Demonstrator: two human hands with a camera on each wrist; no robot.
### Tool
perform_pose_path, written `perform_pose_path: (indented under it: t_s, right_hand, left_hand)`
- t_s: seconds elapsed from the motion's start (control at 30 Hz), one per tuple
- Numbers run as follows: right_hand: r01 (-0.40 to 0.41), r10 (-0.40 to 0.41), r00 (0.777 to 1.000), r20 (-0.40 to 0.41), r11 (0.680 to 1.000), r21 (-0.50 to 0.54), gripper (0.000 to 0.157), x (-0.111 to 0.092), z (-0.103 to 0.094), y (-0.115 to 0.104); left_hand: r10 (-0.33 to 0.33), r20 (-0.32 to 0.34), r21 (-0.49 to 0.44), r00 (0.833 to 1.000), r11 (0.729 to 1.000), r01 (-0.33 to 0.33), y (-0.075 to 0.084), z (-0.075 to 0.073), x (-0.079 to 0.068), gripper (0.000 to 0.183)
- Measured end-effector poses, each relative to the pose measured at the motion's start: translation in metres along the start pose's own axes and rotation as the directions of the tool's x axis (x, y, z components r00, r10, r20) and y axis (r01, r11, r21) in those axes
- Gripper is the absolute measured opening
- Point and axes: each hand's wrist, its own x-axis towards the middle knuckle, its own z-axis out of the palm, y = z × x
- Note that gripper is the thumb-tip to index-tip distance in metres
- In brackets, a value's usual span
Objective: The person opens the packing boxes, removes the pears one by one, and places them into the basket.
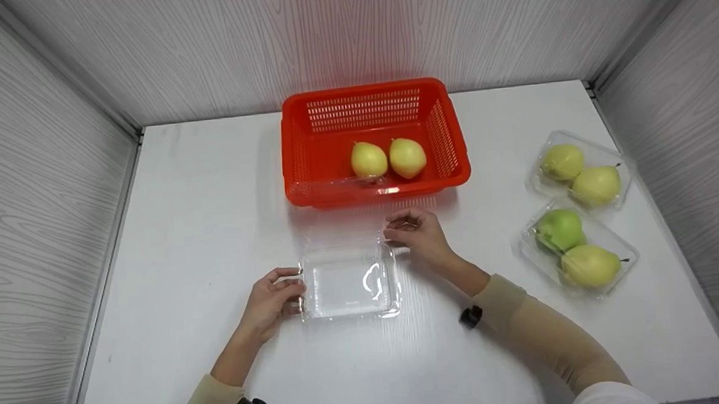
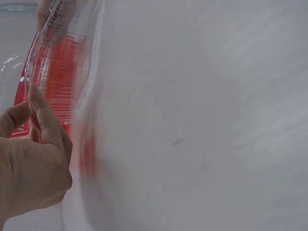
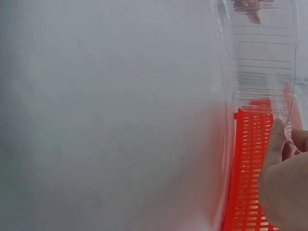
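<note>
A clear plastic clamshell container (image 1: 345, 289) is in front of me with its lid (image 1: 342, 227) raised toward the basket. My left hand (image 1: 272, 302) pinches its left edge between thumb and fingers; the left wrist view shows these fingers (image 2: 45, 120) at the ribbed plastic wall (image 2: 62, 62). On the opposite side, my right hand (image 1: 419, 233) pinches the edge near the container's far right corner. Its fingers (image 3: 275, 144) meet the clear rim in the right wrist view. Nothing lies inside the container.
Just beyond the container stands a red plastic basket (image 1: 461, 175) with two yellow pears (image 1: 369, 160) in it. On the right lie two clear containers, one with two yellow pears (image 1: 596, 185), the other with a green pear (image 1: 560, 229) and a yellow pear (image 1: 590, 265). Panels enclose the white table (image 1: 199, 204).
</note>
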Motion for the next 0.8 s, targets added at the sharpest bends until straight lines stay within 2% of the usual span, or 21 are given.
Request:
perform_pose_path:
  t_s: [0.57,0.8]
  right_hand:
    - [-0.028,0.027,0.999,0.03,0.999,0.032,0.035,0.007,0.039,0.012]
    - [-0.05,0.046,0.998,0.046,0.996,0.077,0.036,0.011,0.058,0.018]
  left_hand:
    - [0.009,-0.118,0.033,0.993,0.999,-0.005,0.002,-0.037,-0.01,0.04]
    - [0.001,-0.123,0.034,0.992,0.999,0.003,0.004,-0.059,-0.014,0.042]
